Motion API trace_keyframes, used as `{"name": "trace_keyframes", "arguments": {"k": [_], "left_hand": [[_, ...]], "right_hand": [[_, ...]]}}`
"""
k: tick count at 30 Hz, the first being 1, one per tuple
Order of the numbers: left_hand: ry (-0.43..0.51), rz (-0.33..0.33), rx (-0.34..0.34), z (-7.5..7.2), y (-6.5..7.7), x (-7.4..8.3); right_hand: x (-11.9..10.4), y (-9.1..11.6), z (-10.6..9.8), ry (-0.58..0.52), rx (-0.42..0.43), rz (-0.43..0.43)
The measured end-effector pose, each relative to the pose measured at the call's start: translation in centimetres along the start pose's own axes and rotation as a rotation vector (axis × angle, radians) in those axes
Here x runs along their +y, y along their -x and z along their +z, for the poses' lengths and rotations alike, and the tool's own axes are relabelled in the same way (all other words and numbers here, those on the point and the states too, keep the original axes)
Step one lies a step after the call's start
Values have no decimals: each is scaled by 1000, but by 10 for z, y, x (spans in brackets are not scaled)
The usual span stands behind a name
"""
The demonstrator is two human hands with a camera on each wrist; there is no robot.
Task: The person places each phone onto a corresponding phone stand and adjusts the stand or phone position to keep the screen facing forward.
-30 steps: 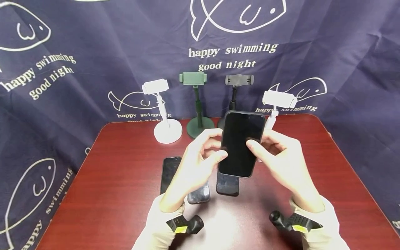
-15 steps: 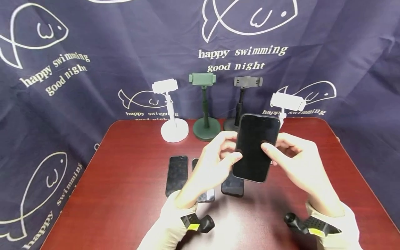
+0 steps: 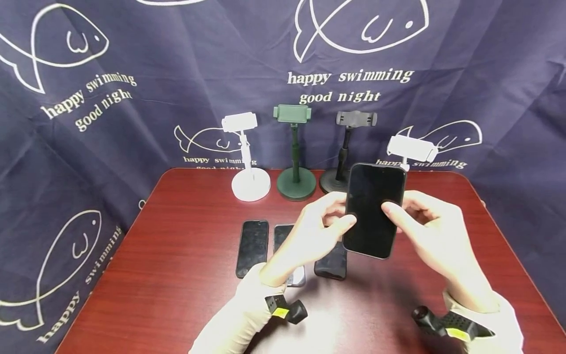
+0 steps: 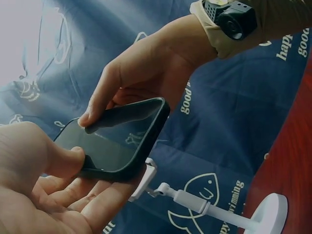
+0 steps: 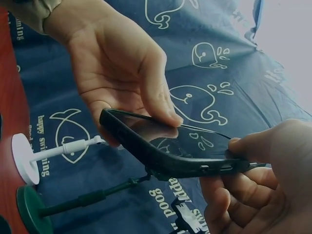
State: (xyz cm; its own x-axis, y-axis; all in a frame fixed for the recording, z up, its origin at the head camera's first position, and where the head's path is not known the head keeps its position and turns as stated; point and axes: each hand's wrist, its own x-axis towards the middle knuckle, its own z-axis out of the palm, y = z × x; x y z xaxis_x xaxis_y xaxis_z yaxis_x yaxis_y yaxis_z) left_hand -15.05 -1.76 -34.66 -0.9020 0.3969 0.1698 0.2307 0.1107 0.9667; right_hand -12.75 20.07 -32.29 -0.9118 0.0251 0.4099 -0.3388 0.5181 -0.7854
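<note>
Held phone [image 3: 370, 216] up in the air over the table [image 3: 177, 231], portrait, dark screen facing the person, black case, top leaning a bit right. Left hand [image 3: 320, 228] pinches its left edge: thumb on the glass, fingers behind. Right hand [image 3: 431, 231] pinches the other side, thumb further in on the screen, fingers behind the back. Screen is glossy, with reflections in the wrist views. Below, 3 more phones flat on the table, roughly in a row: left phone [image 3: 253, 249] in full view, middle phone [image 3: 281, 236] partly covered by the left hand and wrist, right phone [image 3: 331, 265] partly covered by the left hand and held phone. Toward the back edge, 4 stands with clamp heads: left white stand [image 3: 246, 156], green stand [image 3: 295, 152], black stand [image 3: 342, 160], right white stand [image 3: 412, 149], this last with its lower part hidden behind the held phone and right hand. Navy cloth [image 3: 155, 98] hangs behind, white fish outlines, "happy swimming good night" lettering. Pale sleeves [image 3: 240, 314] on the person, 1 small black camera [image 3: 297, 311] strapped at each wrist, yellow tag on each.
</note>
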Motion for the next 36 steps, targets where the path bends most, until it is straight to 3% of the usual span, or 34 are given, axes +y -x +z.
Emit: {"name": "trace_keyframes", "arguments": {"k": [8,18,23,30,36], "left_hand": [[58,-38,-37,2,-8,-4],[167,5,-140,10,-20,-17],[192,72,-184,8,-30,-25],[237,64,-152,1,-46,-35],[131,-4,-103,3,-60,-36]], "right_hand": [[1,-4,-3,15,60,-12],[2,-16,-13,-29,155,49],[3,-22,-20,-67,228,44],[9,-35,-28,-100,286,27],[19,-44,-29,-112,295,50]]}}
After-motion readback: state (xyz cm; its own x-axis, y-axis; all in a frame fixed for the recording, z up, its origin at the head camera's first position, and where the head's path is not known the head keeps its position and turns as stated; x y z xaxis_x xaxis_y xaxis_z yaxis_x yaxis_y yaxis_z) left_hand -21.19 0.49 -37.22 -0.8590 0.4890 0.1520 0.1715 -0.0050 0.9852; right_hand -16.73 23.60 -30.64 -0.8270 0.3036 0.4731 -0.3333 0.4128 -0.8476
